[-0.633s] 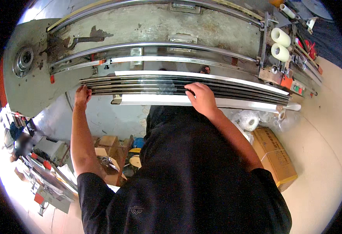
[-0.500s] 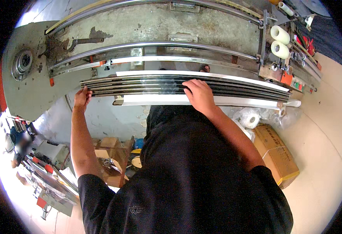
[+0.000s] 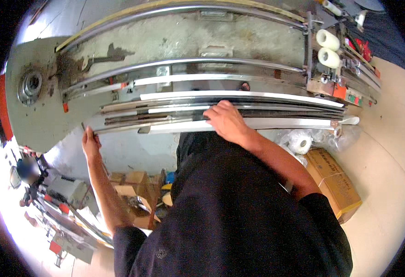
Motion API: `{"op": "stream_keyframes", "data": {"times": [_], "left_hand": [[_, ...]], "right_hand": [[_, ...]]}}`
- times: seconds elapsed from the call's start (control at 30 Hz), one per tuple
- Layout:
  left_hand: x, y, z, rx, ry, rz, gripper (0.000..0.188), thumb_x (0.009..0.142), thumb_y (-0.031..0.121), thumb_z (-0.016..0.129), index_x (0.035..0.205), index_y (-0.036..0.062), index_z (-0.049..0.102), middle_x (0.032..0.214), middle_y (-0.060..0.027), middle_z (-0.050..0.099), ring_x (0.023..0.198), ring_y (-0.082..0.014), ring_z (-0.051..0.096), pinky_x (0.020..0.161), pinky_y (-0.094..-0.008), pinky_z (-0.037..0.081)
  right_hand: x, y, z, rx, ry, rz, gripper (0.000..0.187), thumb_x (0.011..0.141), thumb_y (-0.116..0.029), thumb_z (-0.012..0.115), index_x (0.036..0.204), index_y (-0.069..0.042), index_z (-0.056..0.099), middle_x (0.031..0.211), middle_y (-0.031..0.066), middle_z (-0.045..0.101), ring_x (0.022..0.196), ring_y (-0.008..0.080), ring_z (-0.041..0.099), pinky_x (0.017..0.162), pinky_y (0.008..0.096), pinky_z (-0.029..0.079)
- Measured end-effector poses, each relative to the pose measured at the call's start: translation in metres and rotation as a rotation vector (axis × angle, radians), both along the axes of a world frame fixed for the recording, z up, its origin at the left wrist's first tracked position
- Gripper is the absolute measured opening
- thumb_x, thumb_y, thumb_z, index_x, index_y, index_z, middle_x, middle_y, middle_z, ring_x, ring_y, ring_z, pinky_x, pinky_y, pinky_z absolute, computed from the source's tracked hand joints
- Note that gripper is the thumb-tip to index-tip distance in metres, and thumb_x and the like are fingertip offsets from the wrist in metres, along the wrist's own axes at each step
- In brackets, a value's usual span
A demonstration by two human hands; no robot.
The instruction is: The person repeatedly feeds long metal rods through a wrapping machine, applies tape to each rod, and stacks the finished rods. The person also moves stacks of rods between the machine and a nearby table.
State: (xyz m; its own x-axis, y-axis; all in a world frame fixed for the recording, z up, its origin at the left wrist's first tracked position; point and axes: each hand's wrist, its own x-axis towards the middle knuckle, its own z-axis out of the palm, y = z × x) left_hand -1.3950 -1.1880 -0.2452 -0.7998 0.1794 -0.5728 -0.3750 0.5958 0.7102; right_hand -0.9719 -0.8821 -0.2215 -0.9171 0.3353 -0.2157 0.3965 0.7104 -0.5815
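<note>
A bundle of long, thin dark and silver strips [image 3: 165, 111] lies crosswise in front of me, between two white edges of a long holder [image 3: 276, 123]. My left hand [image 3: 91, 144] is closed in a pinch on the left end of the nearest strip, which is fanned out toward me from the others. Across the middle of the bundle, my right hand [image 3: 230, 122] has its fingers bent over the strips, thumb to the left. Its fingertips are partly hidden and slightly blurred.
Beyond the strips stands a worn machine bed [image 3: 165, 41] with metal rails and a round fitting [image 3: 31, 85] at left. Two pale rollers [image 3: 328, 49] sit at its right end. A cardboard box [image 3: 334, 184] and plastic-wrapped rolls [image 3: 299, 143] are below right. A person [image 3: 29, 173] is far left.
My left hand has moved down and left, drawing one strip's end apart from the bundle. My right hand has shifted slightly left and down. The view has tilted a little.
</note>
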Motion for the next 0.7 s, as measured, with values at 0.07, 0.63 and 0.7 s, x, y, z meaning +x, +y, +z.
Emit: {"op": "stream_keyframes", "data": {"times": [0.07, 0.63, 0.7], "left_hand": [[0.004, -0.013, 0.008, 0.098, 0.099, -0.08, 0.03, 0.102, 0.046, 0.058, 0.09, 0.0184, 0.055, 0.066, 0.007, 0.044, 0.055, -0.0059, 0.038, 0.05, -0.0236, 0.031], [0.239, 0.226, 0.047, 0.382, -0.046, 0.041, 0.035, 0.103, 0.039, 0.061, 0.123, 0.0103, 0.064, 0.088, 0.0037, 0.056, 0.074, -0.0051, 0.049, 0.062, -0.0202, 0.04], [0.257, 0.255, 0.05, 0.431, -0.017, 0.019, 0.036, 0.104, 0.039, 0.06, 0.124, 0.0103, 0.063, 0.086, 0.0031, 0.056, 0.073, -0.0056, 0.049, 0.062, -0.0209, 0.041]], "right_hand": [[0.006, 0.002, 0.007, -0.014, 0.001, 0.038, 0.021, 0.088, -0.021, 0.07, 0.103, -0.007, 0.069, 0.094, 0.0112, 0.069, 0.096, 0.0302, 0.063, 0.095, 0.0448, 0.044], [0.215, 0.215, 0.173, 0.644, 0.24, -0.059, 0.012, 0.089, -0.02, 0.056, 0.087, -0.009, 0.062, 0.083, 0.0044, 0.06, 0.09, 0.021, 0.061, 0.101, 0.0408, 0.041], [0.239, 0.247, 0.179, 0.661, 0.245, -0.09, 0.01, 0.087, -0.018, 0.058, 0.089, -0.009, 0.062, 0.085, 0.0036, 0.06, 0.091, 0.02, 0.061, 0.1, 0.0388, 0.042]]}}
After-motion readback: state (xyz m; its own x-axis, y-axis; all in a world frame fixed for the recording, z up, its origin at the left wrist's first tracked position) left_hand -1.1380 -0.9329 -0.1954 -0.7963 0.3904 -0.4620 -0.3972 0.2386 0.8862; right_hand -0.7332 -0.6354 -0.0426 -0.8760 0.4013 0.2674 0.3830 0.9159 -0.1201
